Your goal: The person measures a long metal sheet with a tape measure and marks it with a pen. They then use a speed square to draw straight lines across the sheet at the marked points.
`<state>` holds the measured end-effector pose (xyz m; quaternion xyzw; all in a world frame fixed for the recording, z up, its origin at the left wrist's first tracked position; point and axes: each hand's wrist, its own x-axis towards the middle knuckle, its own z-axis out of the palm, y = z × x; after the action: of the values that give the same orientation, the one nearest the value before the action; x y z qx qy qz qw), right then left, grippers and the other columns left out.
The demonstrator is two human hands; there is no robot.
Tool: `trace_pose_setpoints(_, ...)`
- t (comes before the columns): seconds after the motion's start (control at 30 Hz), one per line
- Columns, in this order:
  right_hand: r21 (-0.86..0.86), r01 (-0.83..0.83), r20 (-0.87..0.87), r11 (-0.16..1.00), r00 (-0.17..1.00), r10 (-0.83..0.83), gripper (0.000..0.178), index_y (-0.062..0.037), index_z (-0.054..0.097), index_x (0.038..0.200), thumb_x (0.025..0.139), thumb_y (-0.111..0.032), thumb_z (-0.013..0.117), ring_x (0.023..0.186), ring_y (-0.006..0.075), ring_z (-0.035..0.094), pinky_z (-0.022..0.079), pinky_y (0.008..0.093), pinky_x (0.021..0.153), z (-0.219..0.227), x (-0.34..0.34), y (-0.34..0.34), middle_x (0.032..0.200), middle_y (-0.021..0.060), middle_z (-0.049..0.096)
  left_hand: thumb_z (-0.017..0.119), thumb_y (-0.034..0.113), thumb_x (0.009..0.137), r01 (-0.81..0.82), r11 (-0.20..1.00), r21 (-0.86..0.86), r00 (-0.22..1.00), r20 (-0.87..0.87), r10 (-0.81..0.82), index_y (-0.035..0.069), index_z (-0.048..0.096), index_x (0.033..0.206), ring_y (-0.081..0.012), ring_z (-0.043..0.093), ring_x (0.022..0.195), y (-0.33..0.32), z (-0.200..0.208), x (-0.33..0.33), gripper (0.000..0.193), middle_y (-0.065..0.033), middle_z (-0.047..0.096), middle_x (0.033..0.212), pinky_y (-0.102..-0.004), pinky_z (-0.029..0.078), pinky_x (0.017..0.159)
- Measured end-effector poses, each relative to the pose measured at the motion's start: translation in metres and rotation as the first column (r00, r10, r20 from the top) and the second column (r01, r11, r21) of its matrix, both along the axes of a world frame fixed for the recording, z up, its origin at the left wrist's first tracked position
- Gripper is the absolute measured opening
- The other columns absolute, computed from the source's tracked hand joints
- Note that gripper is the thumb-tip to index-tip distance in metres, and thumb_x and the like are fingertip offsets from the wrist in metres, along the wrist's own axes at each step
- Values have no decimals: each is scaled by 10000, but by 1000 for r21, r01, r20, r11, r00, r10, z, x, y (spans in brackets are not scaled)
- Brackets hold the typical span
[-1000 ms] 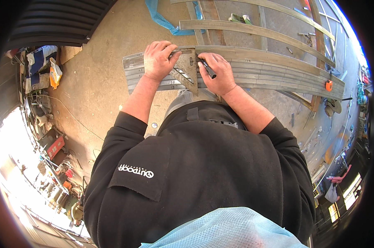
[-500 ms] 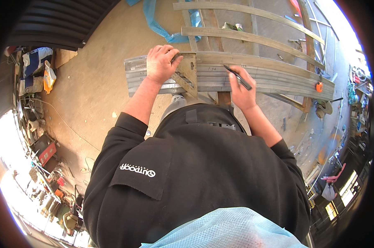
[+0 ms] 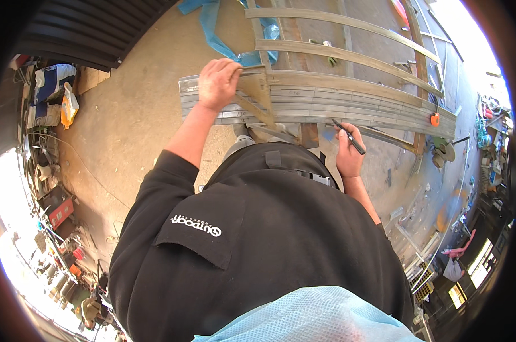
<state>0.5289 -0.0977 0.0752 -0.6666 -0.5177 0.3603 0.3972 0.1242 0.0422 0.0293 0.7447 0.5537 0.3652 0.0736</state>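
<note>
Several grey metal bars (image 3: 355, 110) lie side by side across two supports in front of me, with dark handwritten marks and lines on them. A triangular set square (image 3: 264, 94) rests over the bars, its long edge running across them. My left hand (image 3: 218, 85) is closed on the top edge of the set square, at the far side of the bars. In my right hand (image 3: 350, 157), near the closest bar and a little apart from it, is a black marker pen (image 3: 352, 139), its tip pointing up and left.
Two separate bars (image 3: 349, 54) span the supports farther off. An orange tape measure (image 3: 435, 119) sits at the bars' right end. Blue plastic sheeting (image 3: 212, 37) lies on the floor beyond. A dark corrugated panel (image 3: 87, 34) stands at the far left; clutter lines both sides.
My right hand has drawn back toward me and slightly right with the marker pen, off the bars' surface. My left hand stays at the set square's top edge.
</note>
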Motion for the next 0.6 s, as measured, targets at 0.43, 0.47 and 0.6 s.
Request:
trace_pose_setpoints(0.43,-10,-55,-189,998,981,52,251,38,714,1360,1159,-94,645,1136,173,770,622,333,949,-29,56,22,1221,128,823,775,132,1017,-284,956,-72,947,-174,269,86,827,1066,-339,743,1090,-100,33,-106,86,-88,809,1111,-459,585,978)
trace_pose_setpoints(0.47,-5,-54,-189,999,981,52,253,42,712,1361,1159,-94,644,1136,169,767,618,329,952,-28,55,23,1215,130,824,775,133,1017,-272,960,-68,949,-183,256,88,828,1066,-338,742,1090,-100,31,-109,85,-86,808,1109,-462,583,981)
trace_pose_setpoints(0.6,-6,-67,-143,998,988,66,256,46,708,1365,1159,-91,640,1150,176,766,616,333,955,-24,44,28,1212,133,821,788,140,1007,-197,977,-75,962,-206,178,93,828,1052,-337,742,1080,-82,25,-115,76,-76,807,1088,-466,581,980)
